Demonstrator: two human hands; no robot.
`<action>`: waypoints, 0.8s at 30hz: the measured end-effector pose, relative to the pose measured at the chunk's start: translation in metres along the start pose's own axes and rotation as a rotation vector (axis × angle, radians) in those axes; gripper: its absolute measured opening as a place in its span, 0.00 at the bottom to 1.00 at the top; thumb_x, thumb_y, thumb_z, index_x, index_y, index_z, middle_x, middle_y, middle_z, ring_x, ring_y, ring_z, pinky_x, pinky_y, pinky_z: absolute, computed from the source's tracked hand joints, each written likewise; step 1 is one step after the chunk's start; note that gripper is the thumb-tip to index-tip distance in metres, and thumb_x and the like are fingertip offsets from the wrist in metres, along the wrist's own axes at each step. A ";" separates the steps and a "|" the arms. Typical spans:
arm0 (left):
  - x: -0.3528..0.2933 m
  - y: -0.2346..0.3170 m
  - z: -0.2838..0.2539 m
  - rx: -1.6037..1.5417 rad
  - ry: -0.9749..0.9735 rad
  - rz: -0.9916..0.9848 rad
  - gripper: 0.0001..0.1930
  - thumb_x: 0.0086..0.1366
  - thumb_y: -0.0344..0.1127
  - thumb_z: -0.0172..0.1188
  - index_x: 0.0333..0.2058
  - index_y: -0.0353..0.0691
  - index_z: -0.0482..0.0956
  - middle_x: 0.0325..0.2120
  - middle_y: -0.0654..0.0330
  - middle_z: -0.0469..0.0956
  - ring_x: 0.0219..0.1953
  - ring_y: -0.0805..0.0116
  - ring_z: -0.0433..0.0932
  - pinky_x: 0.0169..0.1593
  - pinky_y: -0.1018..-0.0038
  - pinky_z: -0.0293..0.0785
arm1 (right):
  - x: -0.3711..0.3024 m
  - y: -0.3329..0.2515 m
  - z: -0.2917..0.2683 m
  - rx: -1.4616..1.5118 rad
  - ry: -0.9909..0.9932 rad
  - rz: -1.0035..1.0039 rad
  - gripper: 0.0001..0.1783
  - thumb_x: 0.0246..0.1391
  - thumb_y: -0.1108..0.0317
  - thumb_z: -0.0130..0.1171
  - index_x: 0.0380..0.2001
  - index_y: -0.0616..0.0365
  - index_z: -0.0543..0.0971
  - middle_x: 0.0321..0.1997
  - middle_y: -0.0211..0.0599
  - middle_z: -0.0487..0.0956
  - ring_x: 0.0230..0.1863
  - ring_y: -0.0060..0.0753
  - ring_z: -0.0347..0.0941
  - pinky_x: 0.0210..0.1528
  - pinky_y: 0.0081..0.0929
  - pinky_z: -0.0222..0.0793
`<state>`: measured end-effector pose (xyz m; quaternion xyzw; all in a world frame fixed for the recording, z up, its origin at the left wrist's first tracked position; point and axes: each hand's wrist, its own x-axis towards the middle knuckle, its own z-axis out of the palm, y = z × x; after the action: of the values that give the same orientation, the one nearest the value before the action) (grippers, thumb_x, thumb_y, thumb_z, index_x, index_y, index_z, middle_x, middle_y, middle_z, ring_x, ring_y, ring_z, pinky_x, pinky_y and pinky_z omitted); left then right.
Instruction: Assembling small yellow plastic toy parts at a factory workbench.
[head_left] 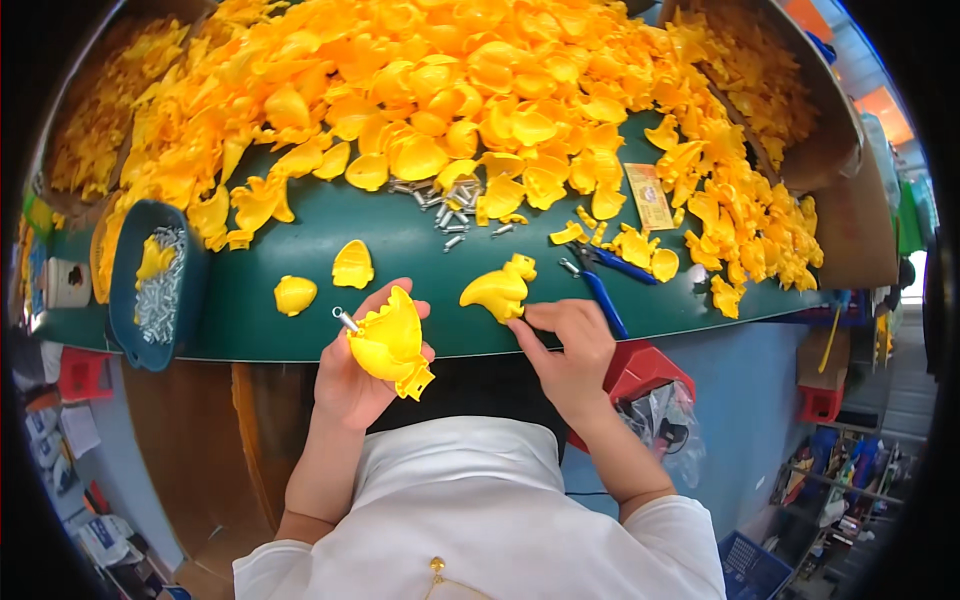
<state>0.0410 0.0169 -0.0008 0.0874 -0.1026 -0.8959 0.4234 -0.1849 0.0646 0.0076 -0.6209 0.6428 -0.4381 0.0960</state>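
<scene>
My left hand (345, 385) holds a hollow yellow plastic shell (387, 340) above the table's near edge. A small metal spring (345, 319) sticks out at the shell's left side, by my thumb. To the right, the thumb and fingers of my right hand (572, 350) pinch the lower end of a yellow animal-shaped toy half (496, 288), its rounded side up over the green tabletop. Two small yellow shell pieces, one rounded (294, 295) and one ridged (352, 265), lie on the table beyond my left hand.
A great heap of yellow plastic parts (430, 80) covers the far side. Loose metal springs (455, 208) lie before it. Blue-handled pliers (605, 300) rest right of my right hand. At left stands a dark blue basket (196, 300) of springs. A printed card (650, 196) lies right.
</scene>
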 end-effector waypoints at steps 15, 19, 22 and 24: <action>0.000 -0.001 0.016 0.481 0.084 0.177 0.41 0.44 0.30 0.71 0.58 0.32 0.60 0.54 0.51 0.66 0.52 0.55 0.71 0.54 0.63 0.70 | 0.038 -0.044 -0.001 0.578 -0.389 0.018 0.28 0.40 0.66 0.64 0.48 0.63 0.75 0.40 0.42 0.73 0.42 0.33 0.70 0.46 0.24 0.64; 0.001 0.000 0.019 0.560 0.073 0.223 0.41 0.41 0.24 0.71 0.56 0.32 0.63 0.55 0.54 0.64 0.54 0.60 0.68 0.54 0.67 0.71 | 0.035 -0.054 0.009 0.561 -0.415 -0.003 0.27 0.41 0.65 0.65 0.47 0.64 0.75 0.38 0.40 0.73 0.41 0.32 0.70 0.44 0.23 0.65; 0.004 0.004 0.021 0.562 0.056 0.171 0.40 0.42 0.23 0.71 0.56 0.32 0.63 0.55 0.56 0.62 0.54 0.62 0.67 0.54 0.68 0.71 | 0.033 -0.054 0.012 0.581 -0.390 0.015 0.27 0.42 0.65 0.65 0.47 0.63 0.75 0.38 0.40 0.73 0.41 0.31 0.70 0.44 0.23 0.65; 0.003 0.004 0.022 0.573 0.054 0.175 0.39 0.42 0.22 0.70 0.56 0.32 0.63 0.55 0.56 0.62 0.54 0.62 0.67 0.54 0.68 0.71 | 0.031 -0.054 0.013 0.595 -0.384 0.027 0.26 0.43 0.64 0.65 0.47 0.64 0.75 0.39 0.40 0.72 0.41 0.30 0.70 0.44 0.22 0.65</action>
<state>0.0362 0.0143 0.0212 0.2178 -0.3470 -0.7880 0.4595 -0.1444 0.0394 0.0498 -0.6282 0.4655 -0.4801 0.3977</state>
